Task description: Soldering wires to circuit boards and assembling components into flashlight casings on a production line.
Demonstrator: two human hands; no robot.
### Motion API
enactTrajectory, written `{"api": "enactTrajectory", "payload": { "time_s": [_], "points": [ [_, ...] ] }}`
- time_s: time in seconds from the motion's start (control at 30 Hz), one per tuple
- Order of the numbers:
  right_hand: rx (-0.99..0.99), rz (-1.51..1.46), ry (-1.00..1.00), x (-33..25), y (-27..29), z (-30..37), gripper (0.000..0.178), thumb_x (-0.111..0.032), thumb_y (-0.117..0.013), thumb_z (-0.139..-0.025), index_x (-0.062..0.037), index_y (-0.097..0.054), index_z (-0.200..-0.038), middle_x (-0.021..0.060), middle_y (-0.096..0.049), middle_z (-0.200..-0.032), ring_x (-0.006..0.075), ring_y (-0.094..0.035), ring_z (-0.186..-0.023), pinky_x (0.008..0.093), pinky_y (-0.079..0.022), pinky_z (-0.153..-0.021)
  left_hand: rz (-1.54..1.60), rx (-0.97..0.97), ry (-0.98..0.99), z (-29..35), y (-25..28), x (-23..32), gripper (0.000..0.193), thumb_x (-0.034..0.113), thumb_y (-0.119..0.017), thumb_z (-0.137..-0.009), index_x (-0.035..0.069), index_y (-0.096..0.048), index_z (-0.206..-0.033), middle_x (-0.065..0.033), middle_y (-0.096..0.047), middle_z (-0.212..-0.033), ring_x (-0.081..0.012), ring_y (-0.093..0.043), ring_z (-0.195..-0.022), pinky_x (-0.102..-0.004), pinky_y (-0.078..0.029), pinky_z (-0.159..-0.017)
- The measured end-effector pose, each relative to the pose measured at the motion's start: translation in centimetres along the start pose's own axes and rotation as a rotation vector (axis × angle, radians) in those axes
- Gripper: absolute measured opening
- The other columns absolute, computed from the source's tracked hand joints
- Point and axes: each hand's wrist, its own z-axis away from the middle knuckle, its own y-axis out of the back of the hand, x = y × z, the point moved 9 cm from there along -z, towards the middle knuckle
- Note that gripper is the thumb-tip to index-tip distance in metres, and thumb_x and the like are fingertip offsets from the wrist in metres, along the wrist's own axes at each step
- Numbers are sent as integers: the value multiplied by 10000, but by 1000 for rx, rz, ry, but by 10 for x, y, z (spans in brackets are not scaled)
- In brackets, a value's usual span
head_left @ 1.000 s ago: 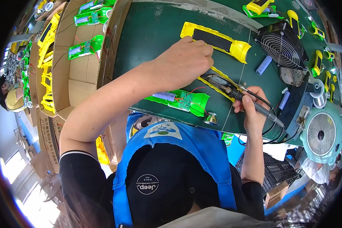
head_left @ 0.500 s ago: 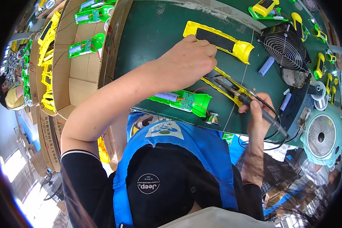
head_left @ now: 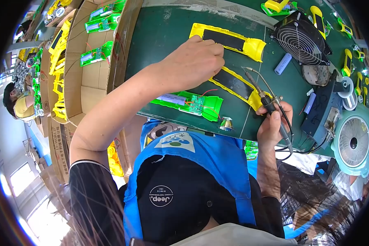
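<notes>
Curling palm-down, the left hand has an unclear grip; the right hand clasps a soldering iron.

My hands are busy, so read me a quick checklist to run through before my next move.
1. Right hand holding the soldering iron by its handle: ok.
2. Iron's metal tip apart from the left hand: ok, a gap shows.
3. Left hand's grip on the nearer yellow casing: cannot tell, the fingertips are hidden.
4. Loose blue battery apart from the iron: ok, it lies near the black fan.
5. Silver reflector cup well back from the table's near edge: not ok, it sits close to it.
6. Fan blades turning: cannot tell.
</notes>
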Motion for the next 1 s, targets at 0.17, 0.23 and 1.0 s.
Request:
{"api": "enactTrajectory", "payload": {
  "time_s": [0.17,0.23,1.0],
  "points": [
    [-35,2,1,0,-3,-2,244,-157,-570,-901,25,-467,-1027,148,-624,-813,177,-624,-723,293,-498,-731,90,-11,45,4,8,-1,47,96,-637,-801,68,-600,-798,-53,-518,-886,-222,-535,-912,-355,-404,-801],
    [-44,-2,18,-4,-3,-2,226,-129,-568,-897,22,-470,-1033,143,-620,-829,177,-626,-742,288,-499,-742,106,101,85,8,29,1,54,98,-645,-797,67,-601,-791,-53,-520,-884,-232,-536,-905,-363,-408,-791],
    [-60,-300,-27,4,-15,2,310,-232,-536,-957,-30,-430,-1167,135,-505,-1124,227,-567,-954,430,-405,-966,47,339,219,22,-2,61,138,68,-670,-712,77,-603,-832,-56,-591,-811,-232,-562,-870,-363,-421,-797]
  ]
}}
